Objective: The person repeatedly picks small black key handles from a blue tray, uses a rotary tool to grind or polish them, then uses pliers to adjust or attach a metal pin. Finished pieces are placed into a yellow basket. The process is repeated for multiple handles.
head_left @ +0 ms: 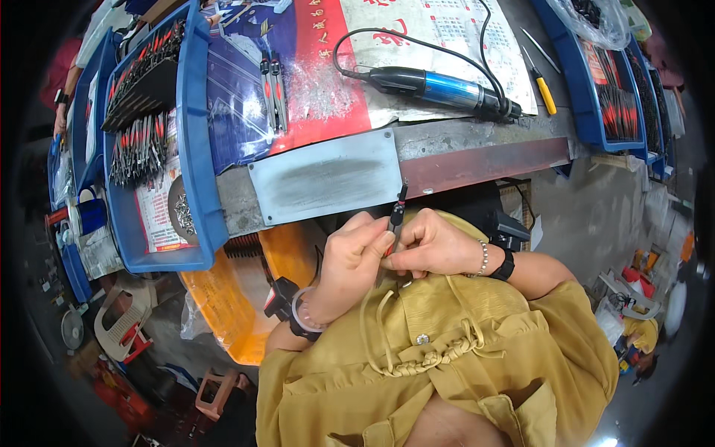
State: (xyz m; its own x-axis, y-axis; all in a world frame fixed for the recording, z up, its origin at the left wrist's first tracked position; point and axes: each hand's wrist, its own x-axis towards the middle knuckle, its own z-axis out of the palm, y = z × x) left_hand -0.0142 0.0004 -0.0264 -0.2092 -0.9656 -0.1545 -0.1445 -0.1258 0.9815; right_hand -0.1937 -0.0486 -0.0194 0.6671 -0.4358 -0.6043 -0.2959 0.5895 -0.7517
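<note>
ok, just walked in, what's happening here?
The person's left hand holds a small black-and-red tool in front of the bench; the right hand is curled close beside it, exact grip hidden. On the bench, a corded blue-and-black power tool and two small tools lie untouched.

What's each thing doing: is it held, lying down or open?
Left hand: closed on the black-and-red tool
Right hand: pinching the same tool
Black-and-red tool: held in both hands
Blue-and-black corded power tool: lying down
Yellow-handled screwdriver: lying down
Big left blue bin: open, partly filled
</note>
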